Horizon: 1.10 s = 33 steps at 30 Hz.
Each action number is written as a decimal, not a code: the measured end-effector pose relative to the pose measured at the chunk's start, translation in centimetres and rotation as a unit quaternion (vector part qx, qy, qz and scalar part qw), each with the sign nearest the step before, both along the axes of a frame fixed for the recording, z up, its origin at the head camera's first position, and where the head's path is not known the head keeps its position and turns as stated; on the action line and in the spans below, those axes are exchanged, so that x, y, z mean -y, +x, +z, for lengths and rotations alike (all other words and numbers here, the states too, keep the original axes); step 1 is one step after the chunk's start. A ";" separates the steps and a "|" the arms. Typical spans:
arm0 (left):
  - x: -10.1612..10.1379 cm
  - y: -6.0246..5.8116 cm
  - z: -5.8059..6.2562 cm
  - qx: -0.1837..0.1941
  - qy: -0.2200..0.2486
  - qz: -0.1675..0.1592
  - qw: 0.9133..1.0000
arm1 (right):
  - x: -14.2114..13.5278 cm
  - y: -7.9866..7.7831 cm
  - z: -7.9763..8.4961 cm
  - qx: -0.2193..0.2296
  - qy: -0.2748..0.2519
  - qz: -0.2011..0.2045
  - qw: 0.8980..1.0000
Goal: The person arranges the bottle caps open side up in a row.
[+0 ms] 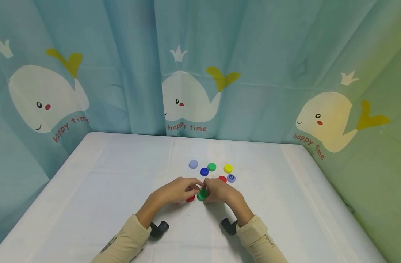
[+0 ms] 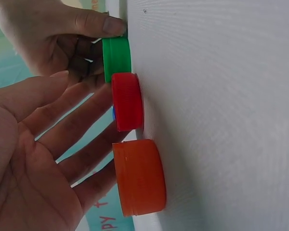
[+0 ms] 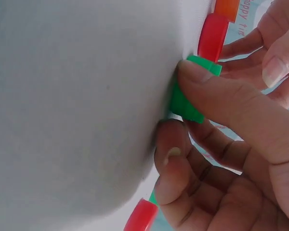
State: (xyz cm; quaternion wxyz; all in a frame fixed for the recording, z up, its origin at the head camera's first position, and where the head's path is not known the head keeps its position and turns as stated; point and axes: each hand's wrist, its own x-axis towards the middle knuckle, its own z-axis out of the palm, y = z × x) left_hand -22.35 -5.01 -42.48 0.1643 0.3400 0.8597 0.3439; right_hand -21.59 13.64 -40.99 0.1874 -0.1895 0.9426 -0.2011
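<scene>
Right grip point(image 1: 218, 190) pinches a green cap point(image 2: 117, 58) while left grip point(image 2: 48, 149), fingers apart, curves beside a red cap point(image 2: 127, 102).

Table point(image 1: 269, 204) before curtain point(image 1: 259, 47), on it, three caps point(image 2: 127, 102) in a row at the fingers point(image 2: 77, 122), six caps point(image 1: 212, 167) behind

The left hand point(image 1: 179, 190) and right hand point(image 1: 219, 190) are bare. The left sleeve point(image 1: 127, 237) and right sleeve point(image 1: 260, 241) are beige, long and slightly creased, with thick cuffs ending at the wrists. Each carries small dark lettering, too tiny to read. A stubby black fitting with a rounded end juts from beside the left cuff point(image 1: 137, 223); a similar dark piece point(image 1: 228, 226) shows beside the right.
</scene>
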 end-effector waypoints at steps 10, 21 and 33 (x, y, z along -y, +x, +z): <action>0.1 0.1 0.4 0.020 -0.001 0.008 1.000 | -0.6 0.1 0.5 0.014 -0.012 0.002 1.000; 0.8 -0.2 0.3 -0.010 0.022 0.026 0.999 | -1.3 0.0 0.9 0.020 0.011 -0.012 1.000; 1.9 -0.6 1.4 -0.010 0.034 0.105 0.994 | -1.9 -0.3 1.3 -0.034 -0.037 -0.001 0.999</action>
